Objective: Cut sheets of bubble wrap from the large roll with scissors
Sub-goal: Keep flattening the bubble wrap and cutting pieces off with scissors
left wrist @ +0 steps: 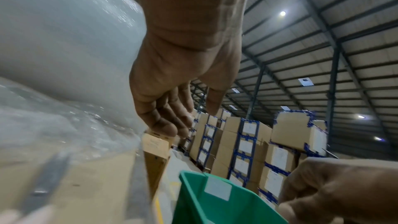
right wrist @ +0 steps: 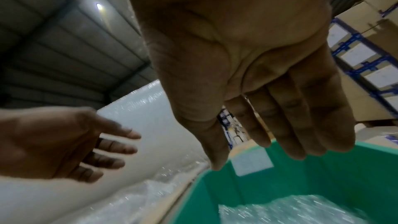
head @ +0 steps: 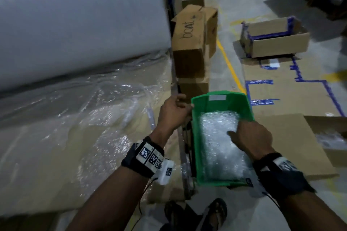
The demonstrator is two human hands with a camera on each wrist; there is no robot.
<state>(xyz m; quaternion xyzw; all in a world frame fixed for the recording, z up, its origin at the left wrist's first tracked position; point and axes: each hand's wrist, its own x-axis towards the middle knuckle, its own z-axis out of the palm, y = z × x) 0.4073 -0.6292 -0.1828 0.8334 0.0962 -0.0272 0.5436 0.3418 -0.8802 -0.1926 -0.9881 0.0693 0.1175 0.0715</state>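
The large white bubble wrap roll (head: 75, 24) fills the upper left, and its loose end (head: 97, 118) lies spread over cardboard on the floor. A green bin (head: 216, 94) beside it holds cut bubble wrap sheets (head: 216, 148). My right hand (head: 249, 137) hovers over those sheets, palm down, fingers straight (right wrist: 258, 142) and holding nothing. My left hand (head: 178, 107) is empty with relaxed fingers (left wrist: 183, 117), just left of the bin's rim (left wrist: 193, 180). A blurred grey shape that looks like scissors (left wrist: 47, 181) lies on the cardboard.
A brown box marked "boat" (head: 189, 43) stands behind the bin. An open box edged in blue tape (head: 276, 39) sits at the far right past a yellow floor line (head: 229, 65). Flattened cardboard (head: 291, 103) covers the floor on the right. Taped cartons (left wrist: 247, 142) are stacked beyond.
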